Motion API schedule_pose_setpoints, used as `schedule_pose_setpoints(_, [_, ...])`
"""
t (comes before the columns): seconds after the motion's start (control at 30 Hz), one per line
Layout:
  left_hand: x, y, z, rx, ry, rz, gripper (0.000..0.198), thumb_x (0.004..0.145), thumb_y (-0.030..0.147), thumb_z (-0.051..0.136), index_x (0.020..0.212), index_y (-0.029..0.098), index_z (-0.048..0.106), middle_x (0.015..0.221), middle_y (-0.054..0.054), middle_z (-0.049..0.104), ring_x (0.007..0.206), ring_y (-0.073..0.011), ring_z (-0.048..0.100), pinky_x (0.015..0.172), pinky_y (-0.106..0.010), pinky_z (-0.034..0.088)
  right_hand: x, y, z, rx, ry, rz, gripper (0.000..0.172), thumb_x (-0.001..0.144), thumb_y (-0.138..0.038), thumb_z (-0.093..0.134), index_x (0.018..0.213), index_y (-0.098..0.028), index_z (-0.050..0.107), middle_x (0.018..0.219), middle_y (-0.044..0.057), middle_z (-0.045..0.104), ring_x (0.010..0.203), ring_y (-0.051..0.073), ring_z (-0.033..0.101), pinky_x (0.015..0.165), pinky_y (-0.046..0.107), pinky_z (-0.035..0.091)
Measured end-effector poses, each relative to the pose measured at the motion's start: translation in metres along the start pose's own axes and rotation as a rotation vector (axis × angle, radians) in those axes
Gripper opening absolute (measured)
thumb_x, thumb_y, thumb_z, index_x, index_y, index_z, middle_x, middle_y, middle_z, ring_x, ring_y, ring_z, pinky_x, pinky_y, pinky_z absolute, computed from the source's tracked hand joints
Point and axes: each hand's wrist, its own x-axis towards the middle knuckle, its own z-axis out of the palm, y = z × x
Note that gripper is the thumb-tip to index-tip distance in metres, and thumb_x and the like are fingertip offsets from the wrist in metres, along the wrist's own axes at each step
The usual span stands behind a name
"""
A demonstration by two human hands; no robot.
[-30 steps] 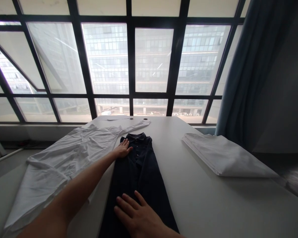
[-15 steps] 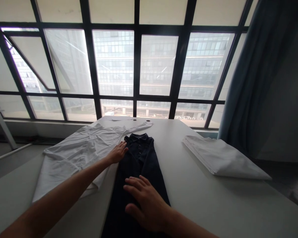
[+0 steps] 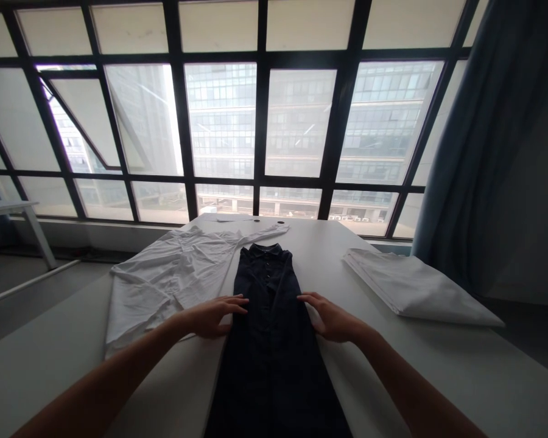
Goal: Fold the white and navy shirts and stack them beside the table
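A dark navy shirt [image 3: 269, 340] lies lengthwise before me on the white table, folded into a long narrow shape with its collar and front buttons at the far end. My left hand [image 3: 214, 316] rests at the shirt's left edge, fingers stretched over the fabric and thumb apart. Opposite it, my right hand [image 3: 331, 317] has its fingertips at the right edge, fingers extended and thumb lower down. Neither hand appears to grip the cloth. To the left of the navy shirt lies a wrinkled white shirt [image 3: 164, 277], spread out with one sleeve reaching toward the back.
A folded white cloth [image 3: 415, 286] lies on the right side of the white table [image 3: 383, 371]. Large framed windows [image 3: 301, 121] stand behind, one pane tilted open. A blue curtain [image 3: 466, 152] hangs at right, and another white table [image 3: 9, 208] stands at far left.
My left hand has come nearer along the shirt's left edge. My right hand has moved from above the shirt's middle to its right edge. The view has turned slightly left.
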Motion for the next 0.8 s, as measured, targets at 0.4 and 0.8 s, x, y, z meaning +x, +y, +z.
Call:
schedule_pose_setpoints(0.4, [0.004, 0.045, 0.005, 0.019, -0.198, 0.128, 0.069, 0.07, 0.022, 0.072, 0.136, 0.033, 0.054, 0.15, -0.005, 0.041, 0.14, -0.0323, 0.034, 0.117, -0.054, 0.017, -0.016, -0.056, 0.002, -0.064, -0.267, -0.223, 0.075, 0.054, -0.012, 0.078, 0.125, -0.031, 0.065, 0.148, 0.01, 0.045, 0.138, 0.035, 0.035, 0.116, 0.056, 0.009])
schedule_pose_setpoints(0.8, [-0.003, 0.105, -0.023, -0.519, -0.106, 0.084, 0.015, 0.081, 0.022, 0.064, 0.087, 0.015, 0.076, 0.078, -0.006, 0.074, 0.069, -0.0171, 0.067, 0.06, -0.022, 0.05, -0.042, -0.082, -0.039, 0.594, -0.47, -0.149, 0.026, 0.08, -0.034, 0.066, 0.085, -0.011, 0.076, 0.083, 0.011, 0.073, 0.08, 0.022, 0.07, 0.074, 0.031, 0.055])
